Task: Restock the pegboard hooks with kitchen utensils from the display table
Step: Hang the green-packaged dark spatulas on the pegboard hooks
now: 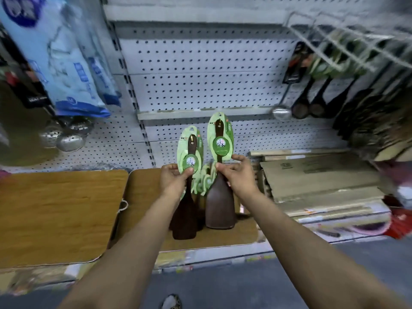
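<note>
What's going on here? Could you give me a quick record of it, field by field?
Place: shop aisle with a white pegboard
Left hand: pinches the green card of a dark wooden spatula
Right hand: grips the handle of a wider wooden spatula
Table: more green-carded utensils between the hands
Already hanging: dark ladles on the right

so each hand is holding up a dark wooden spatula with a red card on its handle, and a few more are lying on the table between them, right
Not quite: the cards are green, not red. The head view shows the left hand holding one dark wooden spatula and the right hand holding another spatula, each with a green card on its handle. More carded spatulas lie on the table between them.
</note>
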Tool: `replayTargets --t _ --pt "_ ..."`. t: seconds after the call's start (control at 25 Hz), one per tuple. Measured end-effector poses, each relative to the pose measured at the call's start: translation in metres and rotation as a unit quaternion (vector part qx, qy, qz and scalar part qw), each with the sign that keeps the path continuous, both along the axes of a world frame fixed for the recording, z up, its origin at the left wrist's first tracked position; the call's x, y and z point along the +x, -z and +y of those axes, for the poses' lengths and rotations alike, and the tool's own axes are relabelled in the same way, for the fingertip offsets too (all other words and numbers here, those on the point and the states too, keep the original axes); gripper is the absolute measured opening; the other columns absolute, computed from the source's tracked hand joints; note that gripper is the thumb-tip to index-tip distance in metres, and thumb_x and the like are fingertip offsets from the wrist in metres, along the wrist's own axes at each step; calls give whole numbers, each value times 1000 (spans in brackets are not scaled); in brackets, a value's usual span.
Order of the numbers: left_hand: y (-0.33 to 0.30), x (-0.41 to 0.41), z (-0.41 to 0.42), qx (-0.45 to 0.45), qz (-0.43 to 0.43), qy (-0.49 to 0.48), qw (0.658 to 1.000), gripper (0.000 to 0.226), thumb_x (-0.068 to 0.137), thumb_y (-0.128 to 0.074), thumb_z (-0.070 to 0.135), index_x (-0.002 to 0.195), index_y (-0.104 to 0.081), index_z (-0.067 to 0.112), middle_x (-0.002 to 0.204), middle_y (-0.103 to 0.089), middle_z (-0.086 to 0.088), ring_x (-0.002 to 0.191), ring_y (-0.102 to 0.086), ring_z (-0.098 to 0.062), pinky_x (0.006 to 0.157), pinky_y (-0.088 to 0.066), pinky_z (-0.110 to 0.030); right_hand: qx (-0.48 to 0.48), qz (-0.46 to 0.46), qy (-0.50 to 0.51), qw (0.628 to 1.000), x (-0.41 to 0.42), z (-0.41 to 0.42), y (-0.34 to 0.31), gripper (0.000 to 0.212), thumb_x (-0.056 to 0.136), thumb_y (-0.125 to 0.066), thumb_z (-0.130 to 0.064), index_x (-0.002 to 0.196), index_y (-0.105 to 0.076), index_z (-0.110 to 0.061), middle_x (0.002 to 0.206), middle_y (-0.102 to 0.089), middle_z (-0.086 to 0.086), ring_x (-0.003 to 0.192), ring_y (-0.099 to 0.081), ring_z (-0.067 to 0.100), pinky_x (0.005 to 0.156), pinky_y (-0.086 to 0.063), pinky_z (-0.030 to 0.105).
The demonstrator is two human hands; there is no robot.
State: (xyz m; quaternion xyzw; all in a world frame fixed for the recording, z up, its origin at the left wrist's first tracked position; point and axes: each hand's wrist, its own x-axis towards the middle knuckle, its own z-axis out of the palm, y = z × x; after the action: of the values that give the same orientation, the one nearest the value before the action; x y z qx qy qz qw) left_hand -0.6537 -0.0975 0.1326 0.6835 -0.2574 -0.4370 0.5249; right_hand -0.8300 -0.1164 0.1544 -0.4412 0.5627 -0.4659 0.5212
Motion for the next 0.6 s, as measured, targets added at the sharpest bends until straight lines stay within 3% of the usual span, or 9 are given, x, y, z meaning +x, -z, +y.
replayTargets --t 0.12,0.2,0.28,0.36,0.48,0.6 --pt "-24 -76 20 -30 3 6 1000 42 73 -83 22 103 -54 19 94 -67 -2 95 -67 -25 92 -54 -47 -22 -24 -13 999 -82 21 -27 53 82 -80 -14 123 -46 -19 84 -71 7 81 -69 17 70 -54 26" --pt "-46 -138 39 -62 6 18 998 30 77 -80 19 96 -58 20 88 -67 2 89 -67 -21 89 -54 -40 -37 -50 -5 998 -146 39 -42 39 84 -77 -9 114 -53 -13 77 -66 6 76 -64 17 70 -51 27" --pt "-64 -198 56 -85 9 38 996 19 81 -77 16 90 -61 22 84 -67 4 78 -65 -13 74 -53 -28 -52 -72 0 996 -208 53 -53 25 86 -74 -4 103 -57 -13 80 -63 10 76 -60 19 71 -48 32" --pt "-79 -247 67 -92 11 58 994 13 81 -76 15 88 -66 19 85 -71 -3 73 -67 -18 62 -51 -26 -50 -80 7 996 -261 65 -64 23 88 -70 -1 97 -55 -16 83 -60 14 72 -60 17 66 -50 29" --pt "-97 -296 67 -92 19 88 992 13 79 -78 13 89 -70 16 94 -74 -13 82 -71 -29 72 -59 -39 -61 -96 43 993 -317 68 -80 22 91 -61 7 100 -54 -12 77 -64 12 60 -65 11 62 -55 23" --pt "-118 -333 55 -110 27 123 986 18 82 -73 8 99 -68 10 96 -73 -9 80 -69 -18 69 -59 -29 -68 -91 69 991 -355 52 -93 21 96 -51 6 108 -51 -11 78 -60 7 63 -57 14 69 -49 30"
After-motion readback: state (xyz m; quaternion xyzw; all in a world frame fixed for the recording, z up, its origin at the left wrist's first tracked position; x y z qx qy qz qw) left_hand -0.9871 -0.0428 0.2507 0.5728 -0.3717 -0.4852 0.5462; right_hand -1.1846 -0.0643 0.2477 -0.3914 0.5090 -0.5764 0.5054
